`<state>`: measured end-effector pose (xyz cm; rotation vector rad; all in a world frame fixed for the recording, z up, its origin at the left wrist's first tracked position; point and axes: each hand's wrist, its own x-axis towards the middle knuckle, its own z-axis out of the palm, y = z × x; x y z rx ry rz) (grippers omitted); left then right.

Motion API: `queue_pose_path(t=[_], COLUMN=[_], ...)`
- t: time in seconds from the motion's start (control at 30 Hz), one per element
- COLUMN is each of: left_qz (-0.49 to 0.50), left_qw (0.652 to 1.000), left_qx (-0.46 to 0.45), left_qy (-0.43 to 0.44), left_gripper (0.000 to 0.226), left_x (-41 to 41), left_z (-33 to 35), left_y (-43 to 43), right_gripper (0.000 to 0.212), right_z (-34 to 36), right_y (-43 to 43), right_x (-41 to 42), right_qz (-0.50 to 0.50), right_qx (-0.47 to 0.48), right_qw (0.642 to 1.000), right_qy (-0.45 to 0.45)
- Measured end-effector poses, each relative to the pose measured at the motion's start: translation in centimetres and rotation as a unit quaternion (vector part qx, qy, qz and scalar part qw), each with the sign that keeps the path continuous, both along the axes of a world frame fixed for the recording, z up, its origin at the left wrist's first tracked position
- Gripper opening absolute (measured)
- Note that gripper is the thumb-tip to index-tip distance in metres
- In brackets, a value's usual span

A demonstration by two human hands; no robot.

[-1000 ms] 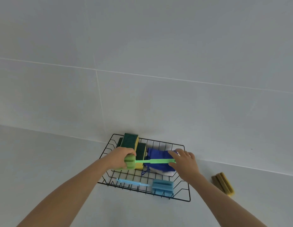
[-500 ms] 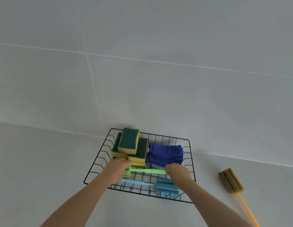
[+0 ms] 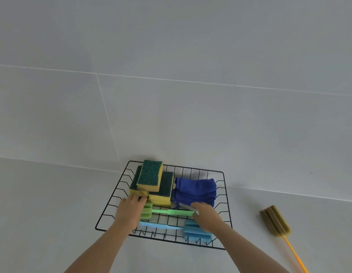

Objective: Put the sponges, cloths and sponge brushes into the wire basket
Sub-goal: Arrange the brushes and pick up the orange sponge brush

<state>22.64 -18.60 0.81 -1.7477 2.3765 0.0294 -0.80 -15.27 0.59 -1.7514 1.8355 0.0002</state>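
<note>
A black wire basket (image 3: pixel 112 198) stands against the wall. Inside it are stacked yellow-and-green sponges (image 3: pixel 150 175), folded blue cloths (image 3: pixel 194 189), a blue sponge brush (image 3: pixel 196 232) along the front, and a green sponge brush (image 3: pixel 171 212) lying across the middle. My left hand (image 3: pixel 130 210) rests beside the green brush's foam head with its fingers stretched flat toward the sponges. My right hand (image 3: pixel 205 215) is curled over the far end of the green handle. An olive sponge brush (image 3: pixel 275 221) with an orange handle lies on the counter to the right of the basket.
The grey counter (image 3: pixel 43 213) runs out to the left and right of the basket. A tiled wall (image 3: pixel 171 115) rises directly behind it.
Both hands have lowered the green sponge brush onto the basket floor behind the blue one. My left fingers have spread off its head.
</note>
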Motion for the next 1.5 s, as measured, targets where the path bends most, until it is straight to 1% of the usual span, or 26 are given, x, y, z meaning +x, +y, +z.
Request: queue_pose_path(t=[0.17, 0.27, 0.37, 0.47, 0.5, 0.53, 0.57, 0.6, 0.63, 0.7, 0.73, 0.77, 0.83, 0.87, 0.93, 0.97, 1.17, 1.3, 1.5], left_qz=[-0.002, -0.020, -0.041, -0.081, -0.096, -0.110, -0.121, -0.129, -0.135, -0.144, -0.151, -0.155, -0.165, -0.171, -0.181, -0.184, -0.156, -0.162, -0.174], left_qw=[0.999, 0.998, 0.996, 0.991, 0.989, 0.987, 0.985, 0.984, 0.983, 0.982, 0.981, 0.979, 0.976, 0.975, 0.973, 0.973, 0.973, 0.975, 0.978], left_qx=[0.001, -0.009, -0.005, -0.004, -0.002, 0.001, 0.006, 0.010, 0.014, 0.031, 0.041, 0.049, 0.060, 0.064, 0.065, 0.066, 0.102, 0.108, 0.099], left_qy=[0.033, 0.059, 0.081, 0.108, 0.113, 0.121, 0.126, 0.126, 0.123, 0.116, 0.118, 0.124, 0.131, 0.130, 0.124, 0.124, 0.134, 0.105, 0.060], left_gripper=[0.046, 0.048, 0.058, 0.065, 0.071, 0.082, 0.092, 0.095, 0.092, 0.075, 0.071, 0.071, 0.071, 0.071, 0.072, 0.072, 0.075, 0.077, 0.079], left_x=[-1.1, -2.8, -5.1, -7.6, -8.5, -9.4, -10.5, -11.6, -12.8, -15.7, -17.2, -18.7, -21.4, -22.7, -25.3, -26.4, -32.0, -34.2, -36.1], left_z=[1.2, 2.3, 3.5, 4.8, 5.1, 5.4, 5.5, 5.6, 5.7, 5.8, 5.8, 5.8, 5.5, 5.2, 4.6, 4.4, 2.8, 2.0, 0.7], left_y=[0.8, 1.8, 3.1, 4.0, 4.3, 4.6, 4.9, 5.2, 5.4, 6.1, 6.6, 7.1, 8.2, 8.6, 9.5, 9.8, 11.4, 11.4, 9.7], right_gripper=[0.053, 0.061, 0.065, 0.068, 0.070, 0.072, 0.077, 0.083, 0.090, 0.109, 0.114, 0.110, 0.089, 0.090, 0.112, 0.117, 0.080, 0.079, 0.079], right_z=[2.0, 3.1, 4.4, 5.6, 5.9, 6.2, 6.4, 6.5, 6.6, 6.6, 6.5, 6.5, 6.4, 6.4, 6.2, 6.0, 4.1, 2.1, -1.1], right_y=[1.0, 2.0, 3.4, 4.9, 5.6, 6.3, 7.0, 7.8, 8.7, 10.2, 10.8, 11.5, 12.7, 13.4, 14.6, 15.1, 16.9, 17.0, 16.6], right_x=[-1.4, -2.8, -4.6, -6.8, -7.7, -8.5, -9.5, -10.5, -11.5, -13.7, -14.9, -16.1, -18.3, -19.5, -21.7, -22.8, -27.0, -28.0, -27.3], right_qz=[0.032, 0.064, 0.070, 0.038, 0.021, 0.007, -0.006, -0.015, -0.023, -0.045, -0.060, -0.073, -0.090, -0.093, -0.096, -0.098, -0.098, -0.073, -0.045], right_qx=[-0.004, -0.004, -0.035, -0.067, -0.073, -0.079, -0.088, -0.094, -0.097, -0.104, -0.105, -0.102, -0.090, -0.083, -0.074, -0.070, -0.036, -0.013, 0.034], right_qw=[0.999, 0.997, 0.994, 0.993, 0.994, 0.993, 0.993, 0.993, 0.992, 0.991, 0.990, 0.989, 0.989, 0.989, 0.990, 0.990, 0.992, 0.995, 0.997], right_qy=[-0.018, 0.040, 0.083, 0.087, 0.084, 0.082, 0.079, 0.074, 0.073, 0.078, 0.079, 0.078, 0.081, 0.079, 0.077, 0.076, 0.075, 0.065, 0.054])
